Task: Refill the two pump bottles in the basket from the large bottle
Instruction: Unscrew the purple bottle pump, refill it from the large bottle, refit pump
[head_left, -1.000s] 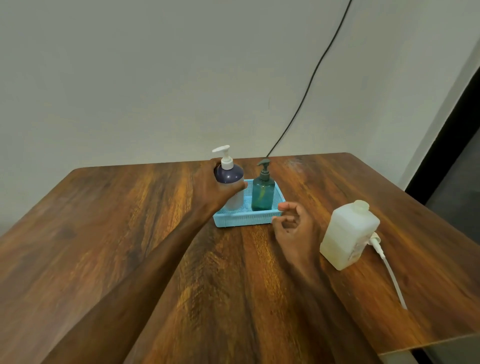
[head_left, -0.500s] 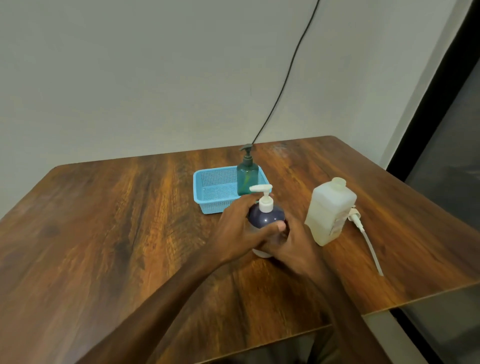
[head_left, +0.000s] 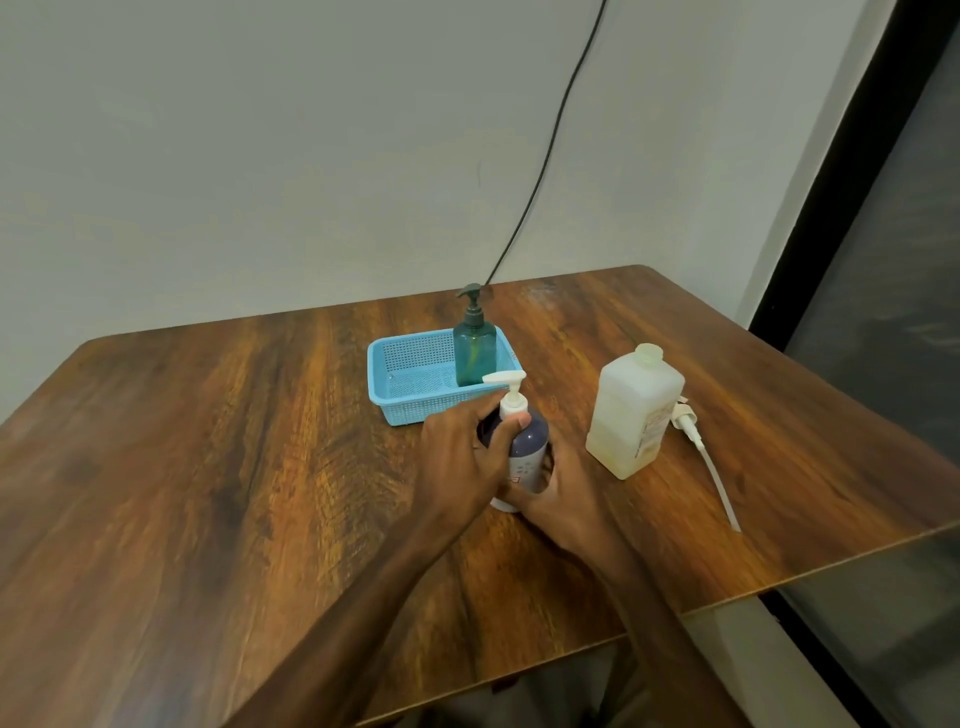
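A dark purple pump bottle (head_left: 530, 441) with a white pump head stands on the wooden table (head_left: 208, 467), in front of the blue basket (head_left: 410, 384). My left hand (head_left: 462, 457) wraps its upper body, thumb near the pump collar. My right hand (head_left: 561, 493) grips its lower part from the right. A teal pump bottle (head_left: 474, 348) stands upright in the basket's right half. The large translucent white bottle (head_left: 631, 415) stands uncapped to the right, with pale liquid low inside. Its white pump with a long tube (head_left: 701, 447) lies on the table beside it.
A black cable (head_left: 545, 156) runs down the wall behind the basket. The table's right and near edges are close to the large bottle and my forearms. A dark door frame (head_left: 857, 208) stands at the right.
My left hand lifted the purple bottle out of the basket and set it on the table nearer me. My right hand closed onto its lower part. The view shifted.
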